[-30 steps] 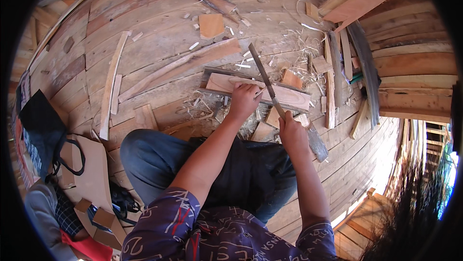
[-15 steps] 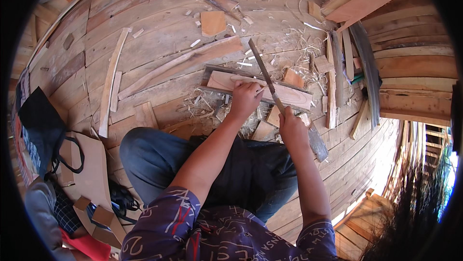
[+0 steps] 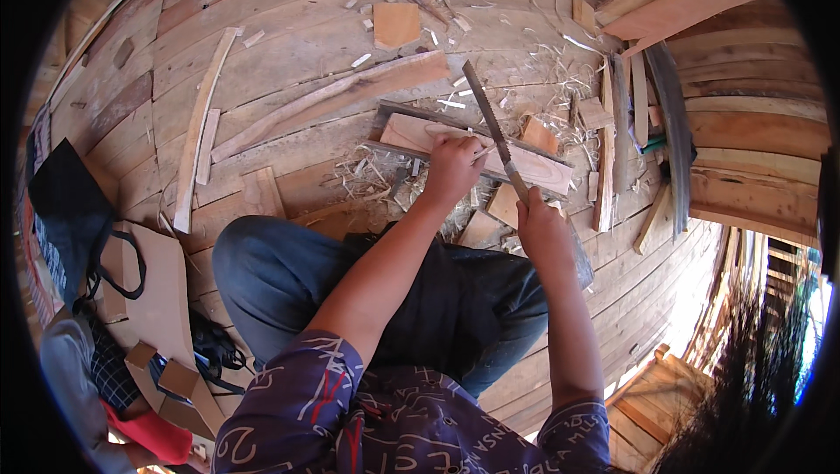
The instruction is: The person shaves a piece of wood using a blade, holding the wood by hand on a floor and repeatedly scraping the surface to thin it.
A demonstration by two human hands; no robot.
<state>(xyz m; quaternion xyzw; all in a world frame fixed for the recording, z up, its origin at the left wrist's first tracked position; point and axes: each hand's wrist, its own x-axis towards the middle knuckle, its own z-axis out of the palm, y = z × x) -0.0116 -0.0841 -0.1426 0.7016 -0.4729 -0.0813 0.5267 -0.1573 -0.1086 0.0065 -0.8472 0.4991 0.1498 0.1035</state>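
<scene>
My right hand (image 3: 544, 227) is closed around the handle of a narrow hand saw (image 3: 486, 106), whose dark toothed blade points away and slightly left. The blade passes over a pale wooden board (image 3: 544, 171) with visible grain. That board lies on a darker, longer plank (image 3: 398, 110). My left hand (image 3: 454, 168) rests over the board just left of the blade, fingers pinched on a thin wooden stick (image 3: 482, 152). The stick's end reaches close to the saw; whether they touch I cannot tell. Both forearms extend over my crossed legs.
Wood shavings (image 3: 363, 178) and small offcuts lie around the board. A long curved plank (image 3: 337, 99) and a square wood piece (image 3: 396, 26) lie beyond. Stacked timber (image 3: 752, 124) stands at right. At lower left are a cardboard box (image 3: 153, 290), a black bag (image 3: 74, 211) and another person's red cloth (image 3: 153, 435).
The whole view has shifted slightly, with the floor and wood sitting a little higher and farther right. Both hands keep their grips, and the saw stays in nearly the same place over the board.
</scene>
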